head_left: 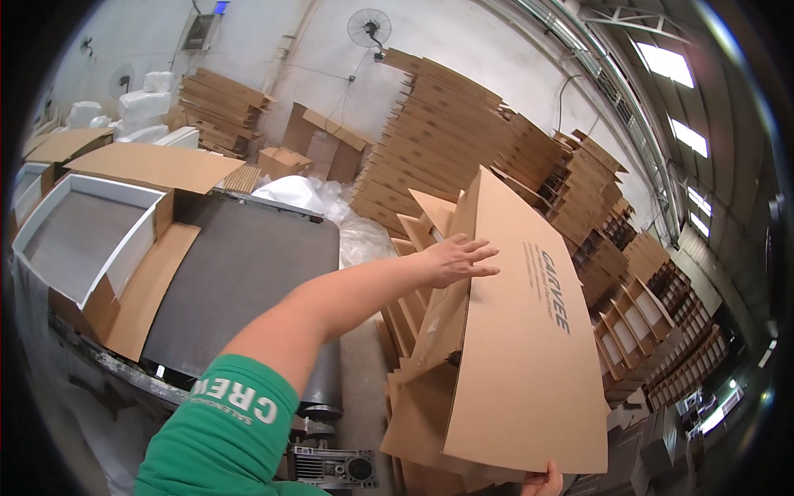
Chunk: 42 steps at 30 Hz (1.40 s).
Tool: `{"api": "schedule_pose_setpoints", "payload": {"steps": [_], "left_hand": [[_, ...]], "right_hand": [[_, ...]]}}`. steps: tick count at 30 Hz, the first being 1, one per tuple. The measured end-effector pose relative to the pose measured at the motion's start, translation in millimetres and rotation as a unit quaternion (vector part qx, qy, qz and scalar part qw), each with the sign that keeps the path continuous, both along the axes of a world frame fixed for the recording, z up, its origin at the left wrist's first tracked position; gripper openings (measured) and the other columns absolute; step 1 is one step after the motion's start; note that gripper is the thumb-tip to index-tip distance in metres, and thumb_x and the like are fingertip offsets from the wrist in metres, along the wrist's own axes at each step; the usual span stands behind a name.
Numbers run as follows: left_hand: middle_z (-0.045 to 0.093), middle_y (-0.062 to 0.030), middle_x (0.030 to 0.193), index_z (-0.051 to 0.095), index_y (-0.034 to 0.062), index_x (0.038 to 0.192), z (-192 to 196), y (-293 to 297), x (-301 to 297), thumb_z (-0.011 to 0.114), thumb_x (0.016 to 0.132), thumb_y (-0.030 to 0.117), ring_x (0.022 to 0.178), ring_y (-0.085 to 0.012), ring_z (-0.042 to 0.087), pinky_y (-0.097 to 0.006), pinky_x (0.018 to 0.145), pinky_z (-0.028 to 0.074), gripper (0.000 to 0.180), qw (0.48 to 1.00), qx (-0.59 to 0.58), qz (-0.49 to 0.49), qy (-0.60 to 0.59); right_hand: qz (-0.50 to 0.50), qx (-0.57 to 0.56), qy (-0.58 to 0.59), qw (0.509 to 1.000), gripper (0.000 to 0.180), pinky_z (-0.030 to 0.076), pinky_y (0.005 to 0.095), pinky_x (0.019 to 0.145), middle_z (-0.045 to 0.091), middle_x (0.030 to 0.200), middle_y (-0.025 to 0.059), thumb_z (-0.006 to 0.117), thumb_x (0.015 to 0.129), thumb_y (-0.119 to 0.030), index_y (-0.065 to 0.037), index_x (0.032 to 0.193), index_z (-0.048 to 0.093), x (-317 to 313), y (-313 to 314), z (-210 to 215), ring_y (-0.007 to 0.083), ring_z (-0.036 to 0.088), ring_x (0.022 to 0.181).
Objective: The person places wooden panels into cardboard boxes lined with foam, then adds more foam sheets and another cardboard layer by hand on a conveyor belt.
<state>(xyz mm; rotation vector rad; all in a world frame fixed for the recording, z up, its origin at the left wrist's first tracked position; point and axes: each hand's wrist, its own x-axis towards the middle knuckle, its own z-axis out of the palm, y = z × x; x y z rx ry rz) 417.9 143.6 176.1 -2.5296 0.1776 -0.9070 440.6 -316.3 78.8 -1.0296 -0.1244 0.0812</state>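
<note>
A large brown cardboard box (529, 347) leans at a tilt in front of me, its wide printed side facing up and to the right. My left hand (457, 260) reaches across to its left edge, fingers spread and stretched over the panel near the upper part. At the box's bottom edge my right hand (542, 480) shows only in part, its fingers curled round the cardboard. More brown flaps (422, 413) stick out to the left beneath the panel; how they join the box is partly hidden.
Left of me runs a dark conveyor belt (248, 264), carrying an open carton with a white-edged tray-like piece (83, 231). A motor (335, 467) sits below the belt's end. Tall stacks of flat cardboard (447, 132) stand by the wall, with clear plastic wrap (356, 231) nearby.
</note>
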Motion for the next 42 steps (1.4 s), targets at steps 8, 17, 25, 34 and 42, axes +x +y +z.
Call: {"api": "schedule_pose_setpoints", "payload": {"steps": [8, 17, 25, 34, 42], "left_hand": [[0.062, -0.0033, 0.098, 0.064, 0.0157, 0.079, -6, -48, 80, 0.062, 0.072, 0.028, 0.111, -0.0191, 0.049, -0.038, 0.089, 0.035, 0.015, 0.96, 0.088, 0.062, 0.257], [0.06, -0.0005, 0.071, 0.061, 0.0146, 0.064, -143, -174, -32, 0.057, 0.068, 0.024, 0.079, -0.0188, 0.056, -0.036, 0.071, 0.041, 0.011, 0.963, 0.06, -0.233, 0.118], [0.056, -0.0018, 0.064, 0.058, 0.0088, 0.06, -200, -285, -166, 0.055, 0.067, 0.021, 0.065, -0.0195, 0.055, -0.034, 0.055, 0.041, 0.014, 0.943, -0.122, -0.248, 0.184], [0.057, -0.0091, 0.077, 0.056, 0.0046, 0.073, -185, -279, -154, 0.058, 0.073, 0.025, 0.072, -0.0271, 0.055, -0.037, 0.062, 0.042, 0.02, 0.941, -0.252, -0.146, 0.172], [0.057, -0.009, 0.068, 0.056, 0.0078, 0.065, -212, -173, -315, 0.062, 0.077, 0.03, 0.071, -0.0294, 0.055, -0.039, 0.071, 0.042, 0.026, 0.876, -0.374, 0.304, -0.001]], "right_hand": [[-0.051, -0.082, 0.098, 0.991, 0.039, 0.043, 0.0411, 0.089, 0.053, 0.117, 0.0139, 0.052, 0.087, -0.018, 0.003, 0.12, 0.046, 85, -93, -45, 0.029, 0.052, 0.104], [-0.246, -0.414, 0.132, 0.867, 0.037, 0.043, 0.0413, 0.086, 0.053, 0.112, 0.0165, 0.057, 0.083, -0.019, 0.0, 0.113, 0.05, 173, -129, -99, 0.0322, 0.051, 0.1], [-0.274, -0.734, -0.099, 0.614, 0.03, 0.045, 0.0396, 0.08, 0.056, 0.102, 0.015, 0.059, 0.081, -0.019, -0.001, 0.104, 0.054, 250, -105, -97, 0.0303, 0.054, 0.092], [-0.056, -0.684, -0.531, 0.497, 0.027, 0.046, 0.0393, 0.079, 0.06, 0.093, 0.0153, 0.062, 0.077, -0.017, -0.001, 0.099, 0.059, 289, 53, -99, 0.0309, 0.056, 0.087], [0.386, -0.368, -0.644, 0.548, 0.03, 0.042, 0.0387, 0.086, 0.059, 0.102, 0.017, 0.066, 0.075, -0.016, -0.002, 0.1, 0.059, 49, 203, -122, 0.0318, 0.054, 0.097]]}}
